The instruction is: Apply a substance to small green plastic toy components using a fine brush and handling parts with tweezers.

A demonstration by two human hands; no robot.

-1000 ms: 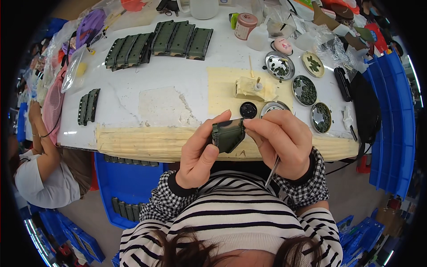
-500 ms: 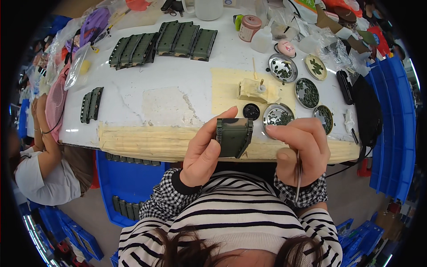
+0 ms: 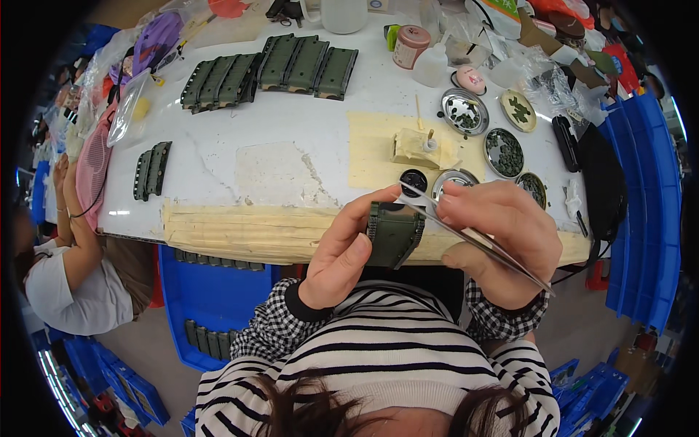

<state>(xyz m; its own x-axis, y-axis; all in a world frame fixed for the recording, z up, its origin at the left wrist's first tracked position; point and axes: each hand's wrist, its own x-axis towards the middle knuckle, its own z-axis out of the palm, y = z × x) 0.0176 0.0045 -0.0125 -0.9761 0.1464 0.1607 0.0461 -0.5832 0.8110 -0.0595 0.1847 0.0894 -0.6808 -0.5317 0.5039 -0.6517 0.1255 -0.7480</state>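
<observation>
My left hand (image 3: 331,262) holds a small green-and-brown camouflage model part (image 3: 395,237) with toothed side edges, over the table's near edge. In my right hand (image 3: 513,229) is a pair of metal tweezers (image 3: 510,261), slanting up to the left. The tweezer tips are beside a round black cup (image 3: 413,175), above the held part; whether they grip anything is too small to tell. Just beyond the right hand is a metal dish (image 3: 451,177) of small green pieces, partly hidden by that hand.
More dishes (image 3: 503,153) of green pieces stand at the right. A tape-covered block (image 3: 416,149) sits on yellow paper. Camouflage parts (image 3: 293,64) lie in groups at the back, and a pair (image 3: 152,171) at left. Below is a blue tray (image 3: 211,291); a co-worker's arm (image 3: 76,255) is far left.
The tweezers have swung from pointing down in my right hand to reaching up-left toward the black cup. My left hand has shifted slightly right and nearer me with the part.
</observation>
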